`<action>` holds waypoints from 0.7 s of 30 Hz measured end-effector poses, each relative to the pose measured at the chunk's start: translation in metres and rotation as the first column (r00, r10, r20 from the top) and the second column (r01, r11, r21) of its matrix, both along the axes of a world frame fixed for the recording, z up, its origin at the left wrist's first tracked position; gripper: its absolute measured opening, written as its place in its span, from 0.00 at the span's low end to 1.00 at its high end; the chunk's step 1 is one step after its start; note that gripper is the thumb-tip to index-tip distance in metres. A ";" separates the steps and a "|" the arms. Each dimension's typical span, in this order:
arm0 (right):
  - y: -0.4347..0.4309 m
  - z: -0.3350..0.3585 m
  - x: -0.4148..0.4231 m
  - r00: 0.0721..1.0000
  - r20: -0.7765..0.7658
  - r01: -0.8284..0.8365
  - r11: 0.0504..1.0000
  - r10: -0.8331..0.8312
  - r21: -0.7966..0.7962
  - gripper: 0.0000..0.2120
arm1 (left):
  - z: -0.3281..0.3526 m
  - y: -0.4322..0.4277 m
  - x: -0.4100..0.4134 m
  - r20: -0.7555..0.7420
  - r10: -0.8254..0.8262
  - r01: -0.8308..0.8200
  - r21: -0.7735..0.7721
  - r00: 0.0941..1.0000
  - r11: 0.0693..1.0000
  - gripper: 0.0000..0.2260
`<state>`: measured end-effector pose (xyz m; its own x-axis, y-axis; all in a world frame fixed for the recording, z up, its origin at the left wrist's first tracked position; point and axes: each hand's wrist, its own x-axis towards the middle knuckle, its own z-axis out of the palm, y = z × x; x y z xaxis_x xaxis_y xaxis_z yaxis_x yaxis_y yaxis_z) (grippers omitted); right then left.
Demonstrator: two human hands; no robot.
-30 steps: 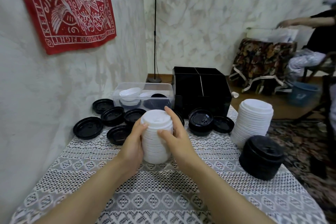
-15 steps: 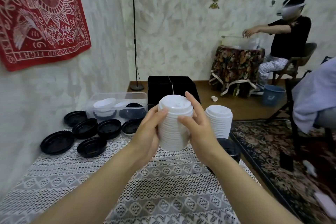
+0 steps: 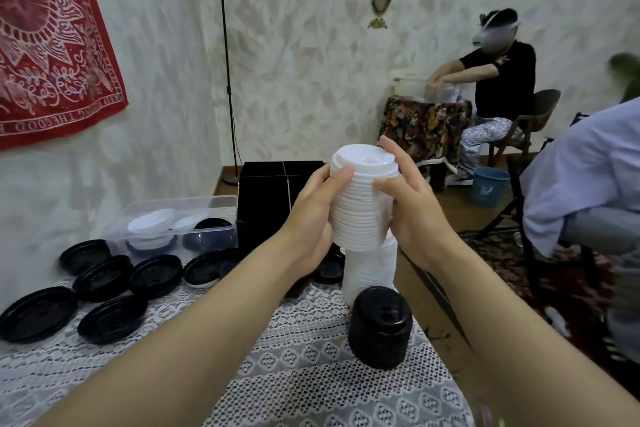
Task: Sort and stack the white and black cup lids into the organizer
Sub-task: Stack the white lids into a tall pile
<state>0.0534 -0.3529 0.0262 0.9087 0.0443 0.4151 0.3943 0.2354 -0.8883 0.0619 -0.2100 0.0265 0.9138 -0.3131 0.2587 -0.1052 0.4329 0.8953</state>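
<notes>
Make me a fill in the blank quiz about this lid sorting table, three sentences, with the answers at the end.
1. The left hand and right hand grip a held stack of lids coloured ____.
2. The near stack standing on the lace tablecloth is coloured ____.
3. The clear bin sits to the ____ of the black organizer.
Missing words: white; black; left.

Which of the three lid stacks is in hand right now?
The white stack gripped between the left hand and right hand. The other white stack and the black stack stand on the table.
</notes>
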 end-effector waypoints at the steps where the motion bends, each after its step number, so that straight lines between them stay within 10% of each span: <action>1: -0.005 0.001 0.003 1.000 -0.008 0.000 1.000 0.000 0.002 0.26 | 0.001 -0.005 0.003 -0.008 0.000 0.000 0.006 1.000 1.000 0.20; 21: -0.039 -0.020 0.042 0.986 -0.164 0.006 1.000 -0.003 0.018 0.25 | -0.013 -0.034 0.039 -0.127 0.028 -0.009 0.144 0.991 0.990 0.16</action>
<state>0.0951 -0.3920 0.0065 0.9648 0.0339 0.2609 0.2444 0.2510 -0.9366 0.1007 -0.2444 0.0140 0.9424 -0.3213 0.0926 0.0081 0.2988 0.9543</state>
